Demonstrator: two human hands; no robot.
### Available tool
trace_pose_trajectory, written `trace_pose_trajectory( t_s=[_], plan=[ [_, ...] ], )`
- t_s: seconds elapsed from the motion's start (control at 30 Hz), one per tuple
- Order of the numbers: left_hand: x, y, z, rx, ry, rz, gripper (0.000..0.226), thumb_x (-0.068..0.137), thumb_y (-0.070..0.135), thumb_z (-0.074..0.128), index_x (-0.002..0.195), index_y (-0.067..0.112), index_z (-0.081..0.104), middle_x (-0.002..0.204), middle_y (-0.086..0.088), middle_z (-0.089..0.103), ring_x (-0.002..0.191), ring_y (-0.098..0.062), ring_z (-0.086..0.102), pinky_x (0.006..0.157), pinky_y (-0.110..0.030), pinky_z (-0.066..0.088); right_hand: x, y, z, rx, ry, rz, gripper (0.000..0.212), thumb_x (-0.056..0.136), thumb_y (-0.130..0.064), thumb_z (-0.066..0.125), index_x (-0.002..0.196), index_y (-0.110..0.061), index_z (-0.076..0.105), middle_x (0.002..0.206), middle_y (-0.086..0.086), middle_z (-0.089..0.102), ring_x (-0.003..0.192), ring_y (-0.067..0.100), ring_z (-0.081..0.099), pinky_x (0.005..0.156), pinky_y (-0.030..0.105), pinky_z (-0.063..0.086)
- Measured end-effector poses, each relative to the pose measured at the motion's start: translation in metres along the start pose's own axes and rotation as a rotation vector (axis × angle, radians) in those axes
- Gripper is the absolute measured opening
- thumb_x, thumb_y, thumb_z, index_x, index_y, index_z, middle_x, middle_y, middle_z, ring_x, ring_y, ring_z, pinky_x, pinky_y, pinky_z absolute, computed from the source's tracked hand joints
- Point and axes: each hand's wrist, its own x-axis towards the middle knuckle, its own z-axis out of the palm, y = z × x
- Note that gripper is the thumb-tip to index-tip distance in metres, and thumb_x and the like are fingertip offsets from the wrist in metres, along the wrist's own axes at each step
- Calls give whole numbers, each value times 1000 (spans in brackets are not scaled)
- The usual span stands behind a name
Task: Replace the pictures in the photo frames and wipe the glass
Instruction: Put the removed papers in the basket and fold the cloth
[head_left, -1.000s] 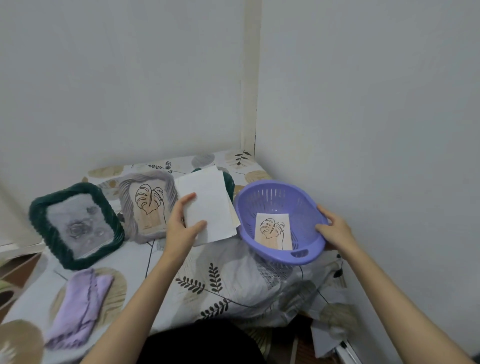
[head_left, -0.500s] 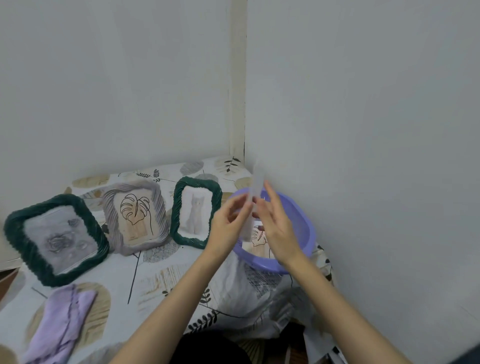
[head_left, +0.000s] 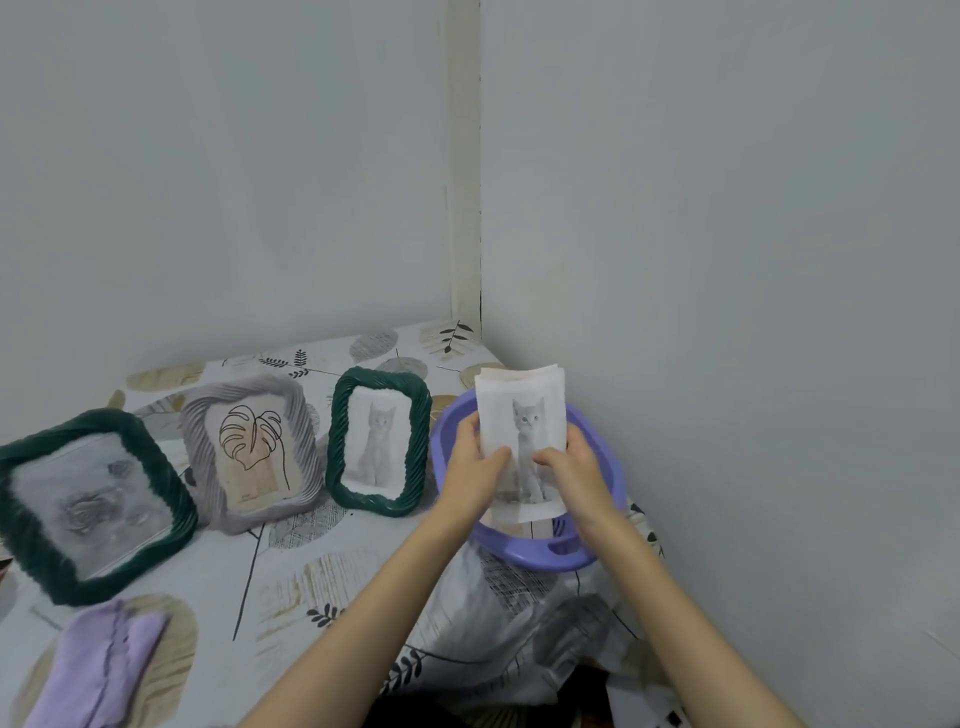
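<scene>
On the table (head_left: 291, 582), 3 frames, 1 basket (head_left: 524, 551), 2 hands holding prints (head_left: 522, 410)

A stack of pictures (head_left: 522, 410), grey kitten print on top, stands upright above the purple basket (head_left: 540, 553).

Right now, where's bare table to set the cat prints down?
Free: tablecloth in front of the small green frame, between purple cloth and basket. Crowded: the frame row and the basket corner.
</scene>
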Motion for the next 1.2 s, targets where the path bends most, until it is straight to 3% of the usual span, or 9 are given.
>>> trace_pose_trajectory(
  t_s=[0.1, 0.3, 0.4, 0.5, 0.57, 0.67, 0.83, 0.97, 1.2],
  plan=[
    [16, -3, 5, 152, -34, -49, 50, 81, -9, 40, 128, 8, 41, 124, -9, 53, 113, -26, 51, 95, -43, 45, 12, -4, -2, -210, 48, 8, 28, 81, 6, 41, 102, -10, 53, 92, 4, 61, 86, 21, 56, 68, 29, 45],
    [53, -17, 6, 569, -125, -231, 37, 84, -6, 47, 121, 1, 49, 118, -17, 57, 103, -32, 54, 82, -39, 46, 47, 10, -14, -670, -7, 157, 42, 84, -1, 47, 126, -2, 44, 124, 17, 55, 113, 33, 52, 82, 31, 42],
    [57, -20, 9, 750, -180, -285, 5, 86, -2, 52, 91, 0, 54, 92, -12, 57, 83, -27, 57, 70, -32, 45, 54, 17, -13, -833, -97, 238, 20, 85, -2, 48, 105, -2, 52, 113, 19, 59, 105, 32, 55, 78, 33, 43],
    [61, -20, 8, 780, -215, -259, 29, 85, 2, 59, 65, 12, 41, 71, -2, 43, 61, -15, 42, 55, -24, 38, 61, 26, -17, -831, -68, 172, 34, 84, 0, 51, 118, 2, 54, 120, 17, 58, 110, 30, 55, 86, 31, 43],
    [51, -20, 0, 752, -147, -87, 13, 85, 1, 56, 95, 8, 60, 102, -6, 56, 91, -22, 55, 77, -28, 45, 56, 27, -23, -792, 68, -29, 46, 82, 4, 49, 128, -2, 51, 130, 19, 51, 119, 31, 49, 95, 27, 35],
    [15, -26, -19, 765, 172, 135, 44, 84, 6, 54, 127, 13, 48, 133, -9, 39, 121, -30, 37, 98, -35, 35, 42, 30, -37, -999, 254, -150, 50, 83, -4, 50, 132, -10, 45, 140, 18, 34, 123, 37, 37, 101, 37, 32],
    [-13, -40, -32, 285, 99, -263, 60, 87, 10, 56, 139, 9, 26, 136, -15, 40, 114, -34, 50, 86, -37, 48, 38, 41, -54, -841, 148, 94, 36, 80, 5, 46, 117, 8, 47, 120, 30, 52, 108, 42, 52, 86, 38, 42],
    [-6, -41, -24, 144, 45, -325, 58, 88, 3, 51, 140, 11, 27, 130, -14, 48, 103, -35, 60, 62, -34, 56, 53, 33, -60, -800, 147, 95, 34, 81, 7, 44, 114, 9, 52, 116, 29, 58, 106, 41, 54, 83, 35, 42],
    [-2, -34, -28, 243, 13, -278, 53, 86, 10, 57, 134, 8, 34, 121, -13, 54, 103, -30, 60, 82, -39, 54, 64, 24, -66, -922, 89, 72, 36, 83, 2, 45, 119, 6, 49, 120, 28, 54, 101, 38, 53, 84, 37, 41]
  ],
)
